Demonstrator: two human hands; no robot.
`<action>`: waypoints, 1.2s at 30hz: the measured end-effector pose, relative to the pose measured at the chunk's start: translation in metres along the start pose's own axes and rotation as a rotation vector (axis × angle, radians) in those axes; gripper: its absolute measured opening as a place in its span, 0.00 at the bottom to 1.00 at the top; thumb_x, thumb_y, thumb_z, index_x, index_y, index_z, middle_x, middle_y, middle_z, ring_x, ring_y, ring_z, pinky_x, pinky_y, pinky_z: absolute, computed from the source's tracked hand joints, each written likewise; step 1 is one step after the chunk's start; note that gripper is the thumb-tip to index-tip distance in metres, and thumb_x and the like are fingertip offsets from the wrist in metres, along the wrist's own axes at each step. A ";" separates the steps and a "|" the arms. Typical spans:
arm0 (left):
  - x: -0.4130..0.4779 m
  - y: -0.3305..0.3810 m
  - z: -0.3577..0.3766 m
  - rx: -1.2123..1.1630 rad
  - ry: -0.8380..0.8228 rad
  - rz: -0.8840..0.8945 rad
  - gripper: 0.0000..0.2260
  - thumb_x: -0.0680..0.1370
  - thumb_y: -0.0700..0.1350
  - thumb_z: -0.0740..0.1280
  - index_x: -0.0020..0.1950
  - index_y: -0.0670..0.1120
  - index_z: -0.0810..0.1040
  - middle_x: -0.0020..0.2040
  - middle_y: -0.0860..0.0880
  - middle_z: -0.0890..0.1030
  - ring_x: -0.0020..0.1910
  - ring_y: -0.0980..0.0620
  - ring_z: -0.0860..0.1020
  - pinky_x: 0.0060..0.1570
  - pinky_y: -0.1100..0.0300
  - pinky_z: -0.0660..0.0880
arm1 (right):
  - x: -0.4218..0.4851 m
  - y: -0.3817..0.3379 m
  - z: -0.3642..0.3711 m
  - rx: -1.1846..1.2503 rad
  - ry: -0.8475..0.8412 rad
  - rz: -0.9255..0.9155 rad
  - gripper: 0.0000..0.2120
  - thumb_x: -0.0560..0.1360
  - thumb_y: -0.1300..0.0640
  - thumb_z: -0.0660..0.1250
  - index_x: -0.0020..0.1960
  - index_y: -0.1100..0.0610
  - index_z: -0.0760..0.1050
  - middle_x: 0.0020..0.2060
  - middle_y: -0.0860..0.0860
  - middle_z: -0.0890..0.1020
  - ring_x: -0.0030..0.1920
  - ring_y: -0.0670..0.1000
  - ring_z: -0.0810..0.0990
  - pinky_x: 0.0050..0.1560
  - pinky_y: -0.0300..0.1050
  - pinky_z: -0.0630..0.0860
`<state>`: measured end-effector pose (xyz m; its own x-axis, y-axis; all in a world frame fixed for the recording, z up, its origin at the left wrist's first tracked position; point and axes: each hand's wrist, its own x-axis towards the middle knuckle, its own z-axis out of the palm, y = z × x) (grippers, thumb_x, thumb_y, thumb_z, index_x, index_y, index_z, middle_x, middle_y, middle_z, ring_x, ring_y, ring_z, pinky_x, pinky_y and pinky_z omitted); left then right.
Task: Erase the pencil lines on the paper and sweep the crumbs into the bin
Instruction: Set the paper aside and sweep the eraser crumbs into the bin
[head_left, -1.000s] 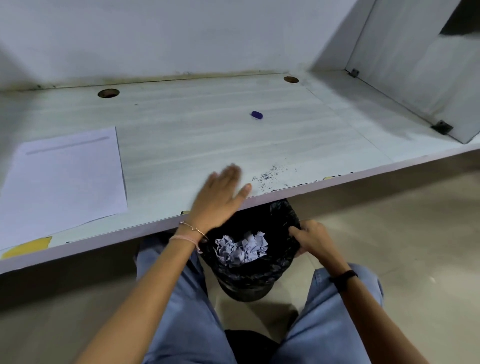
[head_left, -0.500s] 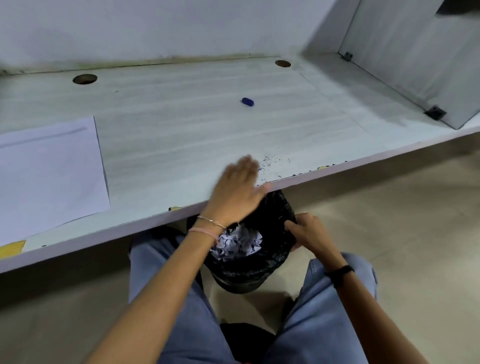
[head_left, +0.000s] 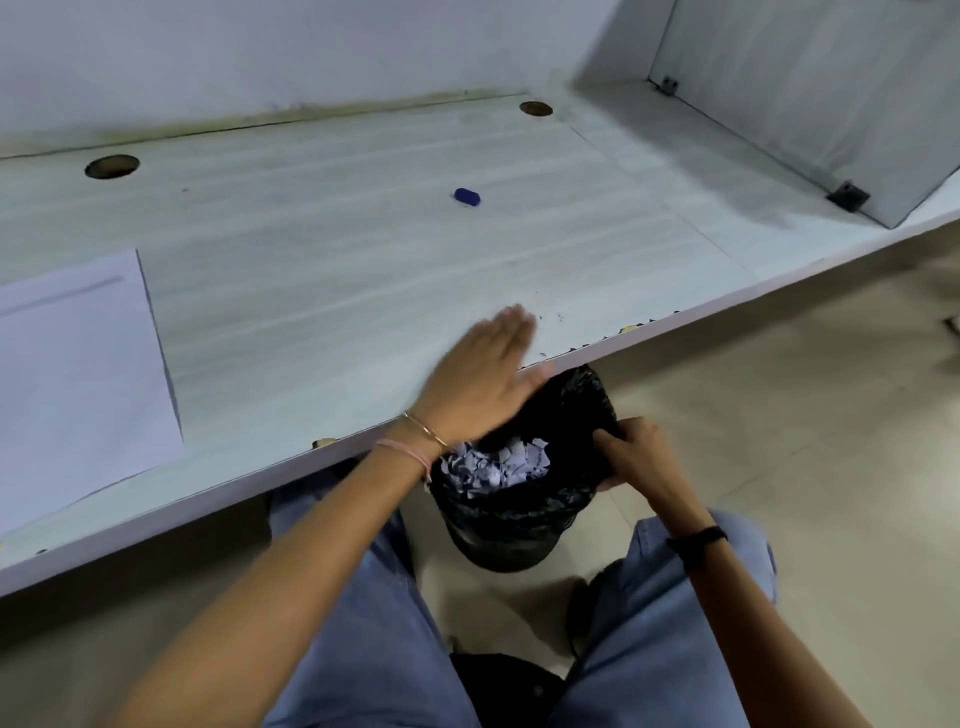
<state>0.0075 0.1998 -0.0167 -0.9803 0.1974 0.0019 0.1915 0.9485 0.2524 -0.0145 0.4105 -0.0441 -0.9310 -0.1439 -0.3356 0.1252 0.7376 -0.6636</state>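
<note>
A: What has changed at the desk (head_left: 322, 249) edge?
B: The dark scatter of crumbs (head_left: 550, 318) has thinned since a second ago; only a few specks remain, at one o'clock from the left hand (head_left: 480, 379).
A: And that hand?
B: Flat, fingers straight and together, holding nothing, blurred mid-sweep over the edge.
A: The bin (head_left: 524, 467)?
B: Just below the edge, at five o'clock from the left hand. The right hand (head_left: 631, 454) pinches its black liner rim.
A: So nearly finished?
B: I'd judge so: one more pass. The paper (head_left: 72, 374) lies at nine o'clock, the eraser (head_left: 466, 197) at twelve.
</note>
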 end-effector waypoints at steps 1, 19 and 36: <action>-0.002 0.011 0.002 -0.026 -0.040 0.080 0.34 0.79 0.64 0.36 0.79 0.46 0.39 0.79 0.47 0.39 0.78 0.54 0.39 0.76 0.57 0.40 | -0.001 0.000 -0.003 -0.003 0.005 0.013 0.12 0.76 0.61 0.60 0.36 0.65 0.72 0.25 0.59 0.82 0.24 0.53 0.82 0.28 0.47 0.72; 0.021 0.033 -0.008 -0.163 -0.012 0.289 0.32 0.80 0.61 0.42 0.79 0.46 0.40 0.78 0.52 0.43 0.76 0.60 0.41 0.73 0.60 0.35 | -0.004 0.003 -0.011 0.041 0.021 0.084 0.09 0.74 0.60 0.61 0.39 0.65 0.74 0.29 0.62 0.83 0.30 0.57 0.84 0.35 0.53 0.75; 0.079 0.023 -0.012 -0.001 -0.177 0.504 0.33 0.80 0.63 0.40 0.79 0.45 0.41 0.78 0.50 0.42 0.77 0.57 0.43 0.75 0.60 0.39 | -0.004 0.016 -0.037 0.046 0.112 0.093 0.10 0.74 0.62 0.61 0.35 0.63 0.71 0.25 0.59 0.82 0.25 0.52 0.82 0.31 0.50 0.75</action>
<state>-0.0666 0.2343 0.0006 -0.7436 0.6674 -0.0399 0.6365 0.7249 0.2632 -0.0216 0.4469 -0.0288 -0.9466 0.0001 -0.3223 0.2262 0.7127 -0.6640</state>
